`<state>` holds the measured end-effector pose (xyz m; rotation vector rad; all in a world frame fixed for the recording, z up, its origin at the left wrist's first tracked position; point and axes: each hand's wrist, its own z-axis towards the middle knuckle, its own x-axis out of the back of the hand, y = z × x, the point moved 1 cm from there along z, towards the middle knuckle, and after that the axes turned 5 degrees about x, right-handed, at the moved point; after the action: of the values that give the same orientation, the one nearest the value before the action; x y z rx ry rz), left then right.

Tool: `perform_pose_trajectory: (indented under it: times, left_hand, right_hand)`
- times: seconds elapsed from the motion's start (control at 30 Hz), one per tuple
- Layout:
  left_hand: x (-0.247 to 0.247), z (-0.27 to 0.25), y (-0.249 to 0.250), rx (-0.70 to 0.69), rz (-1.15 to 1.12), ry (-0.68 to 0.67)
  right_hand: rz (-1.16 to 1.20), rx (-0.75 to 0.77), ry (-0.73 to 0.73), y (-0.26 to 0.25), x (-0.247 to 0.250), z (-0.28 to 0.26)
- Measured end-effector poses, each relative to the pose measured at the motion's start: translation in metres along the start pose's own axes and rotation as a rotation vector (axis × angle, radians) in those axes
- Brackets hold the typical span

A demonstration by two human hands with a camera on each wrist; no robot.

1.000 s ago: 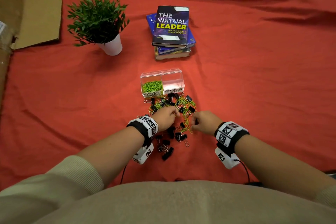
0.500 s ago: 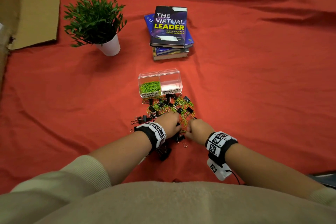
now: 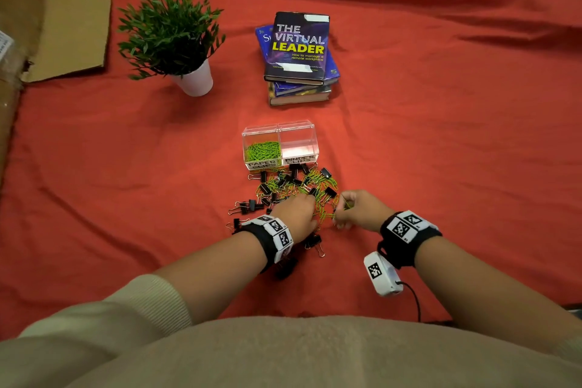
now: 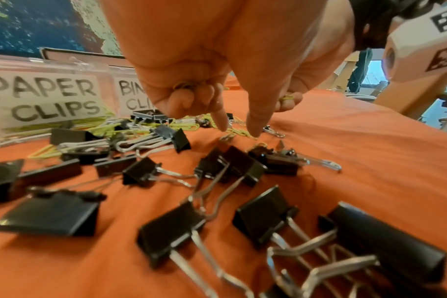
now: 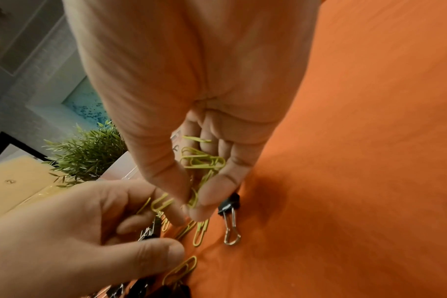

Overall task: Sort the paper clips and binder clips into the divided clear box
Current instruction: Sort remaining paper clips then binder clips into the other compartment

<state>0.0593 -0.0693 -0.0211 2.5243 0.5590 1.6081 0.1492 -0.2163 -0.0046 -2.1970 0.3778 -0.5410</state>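
- Red cloth [image 3: 441, 135] carries a clear box [image 3: 280, 132] at frame centre, paper clips [image 3: 263, 149] in its left compartment.
- Binder clips [image 4: 166, 227] lie scattered below it.
- Right hand [image 5: 191, 113] cups green clips; left hand [image 3: 297, 214] pinches one.

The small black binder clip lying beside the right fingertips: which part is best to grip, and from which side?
Probably its wire handles. The binder clip lies flat on the red cloth, with its handles together and pointing back toward the wrist. Pinch them from above, thumb and forefinger on either side; the black body looks too low to catch easily.
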Motion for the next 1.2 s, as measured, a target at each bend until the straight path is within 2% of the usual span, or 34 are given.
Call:
perform_pose_trajectory:
  times: [0.33, 0.57, 0.63, 0.77, 0.9, 1.0, 1.2]
  left_hand:
    - [-0.001, -0.004, 0.007, -0.067, 0.139, -0.031]
    - [-0.005, -0.005, 0.006, -0.032, 0.244, -0.071]
    - [-0.003, -0.006, 0.002, 0.005, 0.137, -0.075]
    - [0.011, -0.008, -0.011, 0.113, -0.28, -0.024]
    - [0.031, -0.005, -0.035, 0.207, -0.538, 0.067]
    - [0.045, -0.004, -0.052, 0.259, -0.685, 0.102]
    - [0.047, -0.003, -0.077, 0.373, -1.003, 0.143]
  right_hand:
    - [0.173, -0.036, 0.019, 0.006, 0.0, 0.004]
    - [0.42, -0.172, 0.098, -0.013, -0.007, 0.003]
    - [0.324, -0.188, 0.114, -0.014, -0.011, 0.007]
    - [-0.229, -0.203, 0.173, -0.015, -0.02, 0.019]
    - [-0.578, -0.205, 0.24, -0.024, -0.033, 0.024]
    - [-0.711, -0.197, 0.233, -0.031, -0.042, 0.027]
    - [-0.718, -0.203, 0.229, -0.037, -0.057, 0.034]
